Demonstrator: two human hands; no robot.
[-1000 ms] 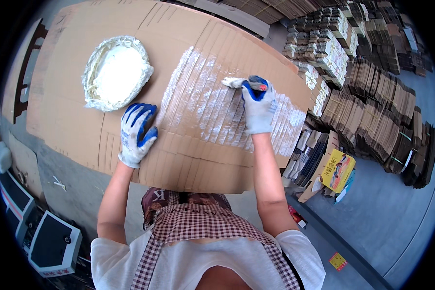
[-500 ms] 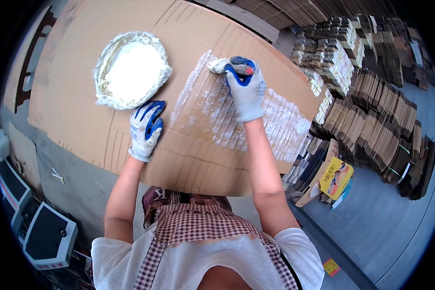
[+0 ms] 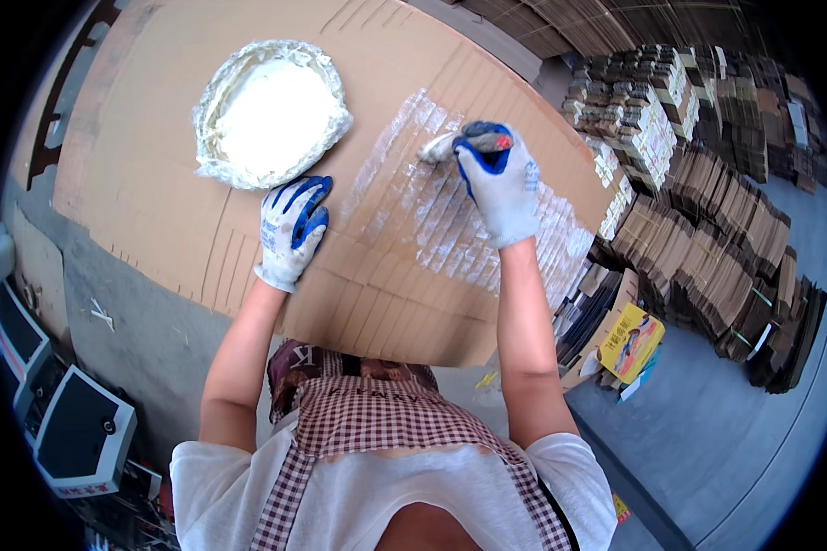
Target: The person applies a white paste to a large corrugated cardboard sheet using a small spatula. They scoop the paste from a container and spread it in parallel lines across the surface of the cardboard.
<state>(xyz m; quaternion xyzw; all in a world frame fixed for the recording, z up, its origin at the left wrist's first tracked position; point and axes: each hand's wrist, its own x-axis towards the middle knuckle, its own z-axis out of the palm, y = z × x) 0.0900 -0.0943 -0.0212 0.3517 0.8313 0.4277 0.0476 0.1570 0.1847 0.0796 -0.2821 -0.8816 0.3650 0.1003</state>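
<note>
Right hand clenched on a small paste-laden brush, working the white-smeared patch of the large brown corrugated cardboard sheet. Left hand flat, pinning the sheet beside the foil-lined paste bowl. Sheet likely light, bendy; brush probably slippery, best held by its handle.

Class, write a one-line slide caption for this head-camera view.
Gloved right hand brushes white paste on cardboard sheet; left hand presses it flat beside paste bowl.

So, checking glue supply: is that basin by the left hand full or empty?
Full: the foil-lined basin holds white paste nearly to its rim.
</note>
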